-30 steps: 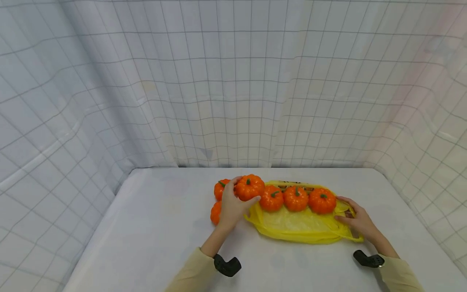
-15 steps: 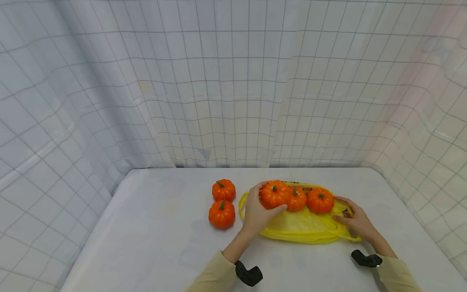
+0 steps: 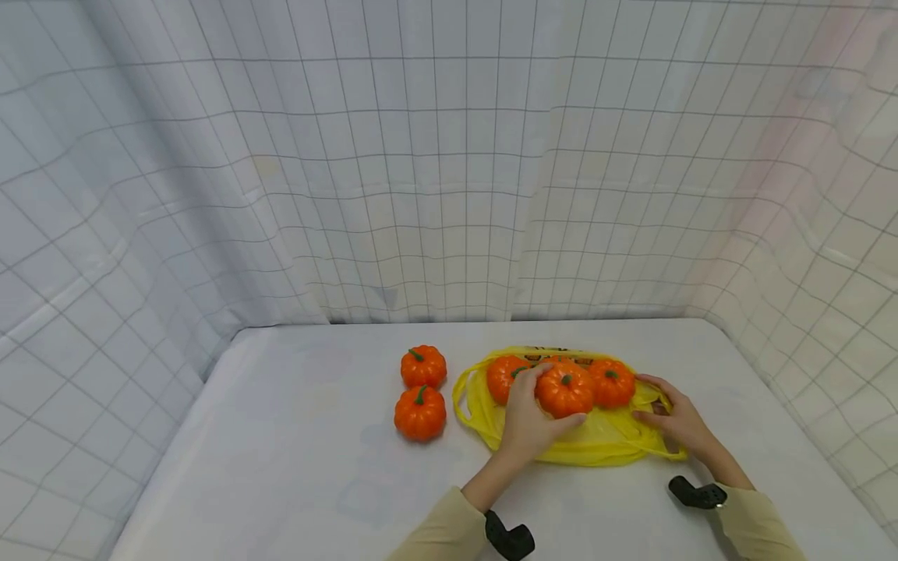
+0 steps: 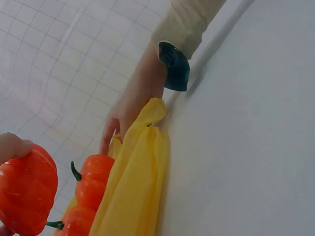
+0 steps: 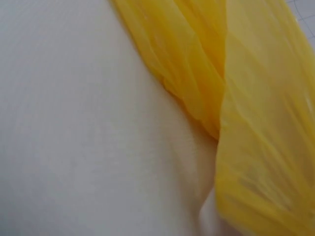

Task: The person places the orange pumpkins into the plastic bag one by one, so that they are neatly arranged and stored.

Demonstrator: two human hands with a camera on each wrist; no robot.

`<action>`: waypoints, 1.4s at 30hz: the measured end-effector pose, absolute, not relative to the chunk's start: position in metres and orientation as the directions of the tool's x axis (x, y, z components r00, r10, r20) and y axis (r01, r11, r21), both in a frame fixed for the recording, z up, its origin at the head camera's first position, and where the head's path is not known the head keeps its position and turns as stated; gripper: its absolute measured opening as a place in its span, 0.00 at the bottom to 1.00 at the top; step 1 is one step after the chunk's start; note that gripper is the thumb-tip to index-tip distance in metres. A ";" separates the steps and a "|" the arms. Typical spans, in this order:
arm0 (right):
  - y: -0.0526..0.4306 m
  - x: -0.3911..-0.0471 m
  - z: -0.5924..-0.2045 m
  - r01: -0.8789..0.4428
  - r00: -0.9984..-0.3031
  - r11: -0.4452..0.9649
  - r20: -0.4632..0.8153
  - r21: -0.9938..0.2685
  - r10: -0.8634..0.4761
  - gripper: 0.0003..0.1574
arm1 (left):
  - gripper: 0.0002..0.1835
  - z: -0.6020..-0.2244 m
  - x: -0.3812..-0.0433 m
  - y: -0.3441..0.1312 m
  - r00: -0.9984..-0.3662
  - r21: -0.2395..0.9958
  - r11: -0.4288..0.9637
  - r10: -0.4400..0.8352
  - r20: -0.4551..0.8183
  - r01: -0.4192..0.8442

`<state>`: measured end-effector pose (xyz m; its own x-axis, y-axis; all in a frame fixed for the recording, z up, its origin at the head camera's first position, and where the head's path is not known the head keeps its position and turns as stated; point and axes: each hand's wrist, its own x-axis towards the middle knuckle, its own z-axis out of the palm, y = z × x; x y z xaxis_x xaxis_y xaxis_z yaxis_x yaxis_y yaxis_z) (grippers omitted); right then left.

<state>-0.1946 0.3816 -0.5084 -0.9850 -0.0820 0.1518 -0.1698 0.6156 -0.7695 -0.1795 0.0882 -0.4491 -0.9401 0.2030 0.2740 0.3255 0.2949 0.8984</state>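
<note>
Now from my head, my left hand [image 3: 525, 425] curls around a pumpkin [image 3: 564, 392], stem up, over the yellow bag [image 3: 561, 444] lying wide across the worktop [image 3: 295, 460]. My right hand [image 3: 673, 425] presses flat on the bag's edge. My left wrist shows the pumpkin cut off. My right wrist shows only bag.

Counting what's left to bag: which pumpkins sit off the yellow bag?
The two pumpkins left of the yellow bag: the far one and the near one, both on bare table.
</note>
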 end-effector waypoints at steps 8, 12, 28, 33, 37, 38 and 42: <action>0.381 -0.195 -0.503 -0.126 -0.992 0.630 0.101 -0.766 -0.076 0.40 | 0.39 -0.463 -0.177 0.109 -0.942 0.888 0.341 0.238 0.236 0.309; 0.381 -0.194 -0.501 -0.109 -0.994 0.633 0.080 -0.766 -0.073 0.41 | 0.40 -0.468 -0.176 0.120 -0.944 0.887 0.353 0.250 0.216 0.296; 0.386 -0.196 -0.506 -0.130 -0.992 0.637 0.099 -0.760 -0.083 0.40 | 0.40 -0.480 -0.173 0.145 -0.935 0.851 0.416 0.282 0.215 0.321; 0.386 -0.196 -0.508 -0.134 -0.991 0.632 0.103 -0.763 -0.086 0.39 | 0.39 -0.484 -0.173 0.150 -0.936 0.842 0.436 0.289 0.202 0.317; 0.386 -0.195 -0.508 -0.130 -0.991 0.622 0.094 -0.772 -0.091 0.39 | 0.38 -0.488 -0.172 0.152 -0.931 0.831 0.450 0.305 0.200 0.326; 0.386 -0.195 -0.508 -0.128 -0.992 0.621 0.091 -0.773 -0.091 0.39 | 0.38 -0.489 -0.171 0.152 -0.929 0.830 0.450 0.310 0.201 0.330; 0.386 -0.195 -0.507 -0.124 -0.992 0.623 0.086 -0.773 -0.090 0.39 | 0.38 -0.491 -0.171 0.153 -0.922 0.815 0.462 0.324 0.212 0.350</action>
<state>-0.1950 0.3856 -0.5066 -0.9922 -0.0897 0.0864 -0.1235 0.6229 -0.7725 -0.1711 0.1526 -0.4907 -0.9219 0.3245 0.2117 0.3497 0.4617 0.8152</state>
